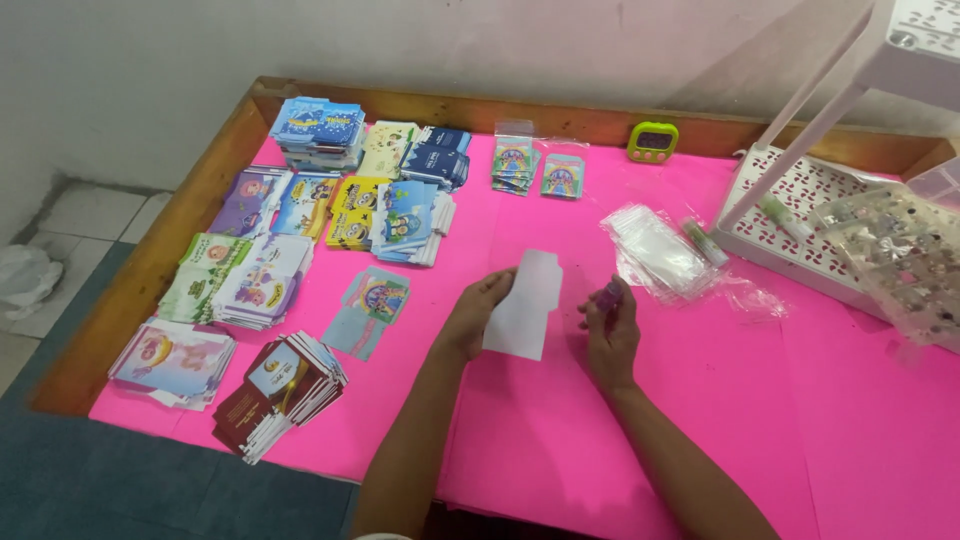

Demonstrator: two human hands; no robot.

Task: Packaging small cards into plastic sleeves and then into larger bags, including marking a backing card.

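Observation:
My left hand [478, 312] holds a white paper card [524, 305] by its left edge, just above the pink table cover [560, 440]. My right hand [610, 335] is closed around a small purple item [609, 295] to the right of the card. A pile of clear plastic sleeves [655, 250] lies just beyond my right hand. A few colourful printed cards [370, 305] lie to the left of my left hand.
Several stacks of colourful printed cards [300, 215] fill the left side of the table. A green timer [652, 141] stands at the far edge. A white perforated rack [800, 200] and a clear bag of small items [900, 250] sit at the right. Two glue sticks [705, 242] lie near the sleeves.

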